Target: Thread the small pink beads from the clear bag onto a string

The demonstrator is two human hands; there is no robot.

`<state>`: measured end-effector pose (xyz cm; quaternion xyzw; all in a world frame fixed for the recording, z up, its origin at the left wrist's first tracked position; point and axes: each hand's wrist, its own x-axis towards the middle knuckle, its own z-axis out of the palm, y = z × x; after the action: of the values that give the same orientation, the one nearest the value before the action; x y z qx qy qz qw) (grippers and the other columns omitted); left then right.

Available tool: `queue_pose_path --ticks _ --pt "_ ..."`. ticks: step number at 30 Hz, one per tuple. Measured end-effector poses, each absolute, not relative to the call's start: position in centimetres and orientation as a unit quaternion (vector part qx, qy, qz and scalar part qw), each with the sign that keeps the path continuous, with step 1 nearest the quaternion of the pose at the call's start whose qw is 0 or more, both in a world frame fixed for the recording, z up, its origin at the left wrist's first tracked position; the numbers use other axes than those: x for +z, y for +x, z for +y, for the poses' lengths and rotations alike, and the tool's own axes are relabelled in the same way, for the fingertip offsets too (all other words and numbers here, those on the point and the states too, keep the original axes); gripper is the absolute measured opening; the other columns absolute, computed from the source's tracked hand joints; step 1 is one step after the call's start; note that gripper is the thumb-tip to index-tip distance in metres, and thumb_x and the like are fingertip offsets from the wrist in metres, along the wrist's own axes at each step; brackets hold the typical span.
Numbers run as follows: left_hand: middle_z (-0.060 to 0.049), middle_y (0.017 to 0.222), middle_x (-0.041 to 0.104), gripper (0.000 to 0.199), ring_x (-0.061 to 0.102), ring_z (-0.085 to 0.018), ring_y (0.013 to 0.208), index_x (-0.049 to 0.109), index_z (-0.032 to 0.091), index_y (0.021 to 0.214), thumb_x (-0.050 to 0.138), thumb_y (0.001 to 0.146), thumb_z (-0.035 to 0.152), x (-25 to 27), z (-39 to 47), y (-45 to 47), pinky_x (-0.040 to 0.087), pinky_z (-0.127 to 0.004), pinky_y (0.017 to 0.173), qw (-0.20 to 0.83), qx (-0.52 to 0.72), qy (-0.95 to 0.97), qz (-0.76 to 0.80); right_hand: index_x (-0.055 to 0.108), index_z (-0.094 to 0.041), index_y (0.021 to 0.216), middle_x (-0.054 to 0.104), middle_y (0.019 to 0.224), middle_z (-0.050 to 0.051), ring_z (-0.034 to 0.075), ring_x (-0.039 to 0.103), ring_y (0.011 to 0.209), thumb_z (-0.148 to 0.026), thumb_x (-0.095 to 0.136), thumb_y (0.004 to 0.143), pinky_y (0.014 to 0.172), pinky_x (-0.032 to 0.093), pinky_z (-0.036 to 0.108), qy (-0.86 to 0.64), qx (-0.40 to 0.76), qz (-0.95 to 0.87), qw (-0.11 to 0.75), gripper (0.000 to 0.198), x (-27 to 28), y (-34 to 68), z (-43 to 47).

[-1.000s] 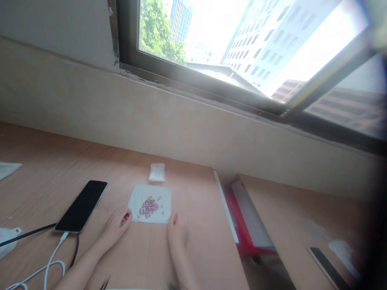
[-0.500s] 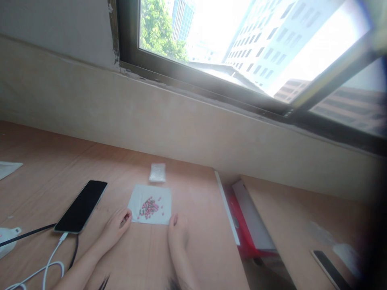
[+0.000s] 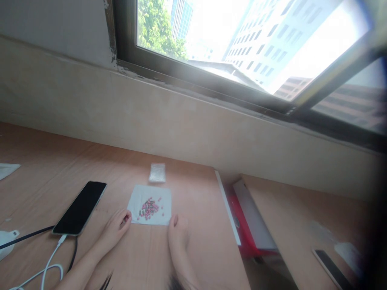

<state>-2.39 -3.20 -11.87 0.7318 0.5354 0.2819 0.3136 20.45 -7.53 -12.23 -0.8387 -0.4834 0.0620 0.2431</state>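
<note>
A pale square sheet (image 3: 165, 195) lies flat on the table, with a pile of pink and dark capsule-like pieces (image 3: 149, 208) on its middle. A few pink pieces sit apart at the pile's right. My left hand (image 3: 117, 225) rests on the table at the sheet's lower left corner, fingers curled in and thumb close to the forefinger. By the lower right corner lies my right hand (image 3: 179, 230), closed into a loose fist. I see nothing held in either hand. Just beyond the sheet is a small clear plastic packet (image 3: 157, 173).
A dark-screened phone (image 3: 80, 208) with a white cable (image 3: 51, 257) and black cables lies at left. Right of the table (image 3: 208, 225) is a gap with a red and grey object (image 3: 246, 225). Another phone (image 3: 332, 268) lies on the farther table. A window (image 3: 211, 52) is above.
The camera view has shifted very slightly. Both hands, the sheet and the pieces stay where they were.
</note>
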Motion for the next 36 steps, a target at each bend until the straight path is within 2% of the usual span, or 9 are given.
queue_pose_path --ticks 17,25,36 --pt "-0.004 0.079 0.056 0.021 0.053 -0.017 0.076 0.052 0.018 0.077 0.035 0.081 0.030 -12.0 -3.2 -2.3 0.042 -0.027 0.070 0.317 0.273 0.735 0.534 0.045 -0.015 0.060 0.047 0.064 0.004 0.014 0.042 0.060 -0.027 0.036 0.082 0.054 0.023 0.026 -0.837 0.047 -0.489 0.243 0.026 -12.3 20.4 -7.5" --pt "-0.005 0.081 0.057 0.021 0.053 -0.017 0.077 0.052 0.017 0.082 0.036 0.081 0.029 -12.3 -3.1 -2.4 0.042 -0.027 0.070 0.326 0.276 0.730 0.533 0.044 -0.016 0.060 0.048 0.065 0.005 0.015 0.042 0.060 -0.028 0.034 0.081 0.054 0.024 0.025 -0.849 0.059 -0.472 0.232 0.027 -12.2 20.4 -7.4" --pt "-0.005 0.074 0.057 0.023 0.053 -0.017 0.070 0.055 0.017 0.076 0.037 0.078 0.032 -11.6 -2.8 -2.1 0.044 -0.027 0.067 0.330 0.288 0.718 0.541 0.038 -0.016 0.055 0.043 0.051 0.000 0.011 0.038 0.048 -0.025 0.034 0.075 0.047 0.024 0.021 -0.822 0.177 -0.459 0.287 0.022 -11.0 21.3 -5.5"
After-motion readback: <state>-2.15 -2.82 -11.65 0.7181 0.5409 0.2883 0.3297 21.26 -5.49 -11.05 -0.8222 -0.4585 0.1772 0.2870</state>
